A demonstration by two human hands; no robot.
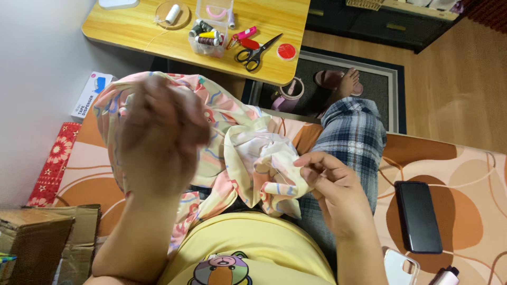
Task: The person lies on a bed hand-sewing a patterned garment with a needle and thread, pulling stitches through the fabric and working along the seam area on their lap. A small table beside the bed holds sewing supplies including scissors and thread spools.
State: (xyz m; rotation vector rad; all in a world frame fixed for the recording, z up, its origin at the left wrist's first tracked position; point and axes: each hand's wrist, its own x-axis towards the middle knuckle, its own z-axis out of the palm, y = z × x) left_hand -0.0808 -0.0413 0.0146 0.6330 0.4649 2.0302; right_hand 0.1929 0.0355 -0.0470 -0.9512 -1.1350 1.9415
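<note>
Right hand (332,184): fingers curled, thumb and forefinger pinched on a fold of the patterned cloth (248,153), cream with pink and blue marks. A needle may sit in that pinch; too small to confirm. The cloth lies bunched across the lap, between the two hands, spilling left over the knee.

Left hand (158,137): raised, motion-blurred, apparently closed, in front of the left part of the cloth. Whether it grips thread or fabric, I cannot tell.

Risks, as judged:
- If a needle is in the pinch, the bunched layers could hide its point; a fingertip behind the fold could be pricked.
- A fast left-hand pull could snag thread or pucker the fold.
- Extra layers could be caught in one stitch, since the cloth is crumpled.

Far side: wooden table (285,31) with scissors (256,53), a clear box of thread spools (208,34), a red round tin (286,51). Right, on the bedding: a dark phone (418,216).
</note>
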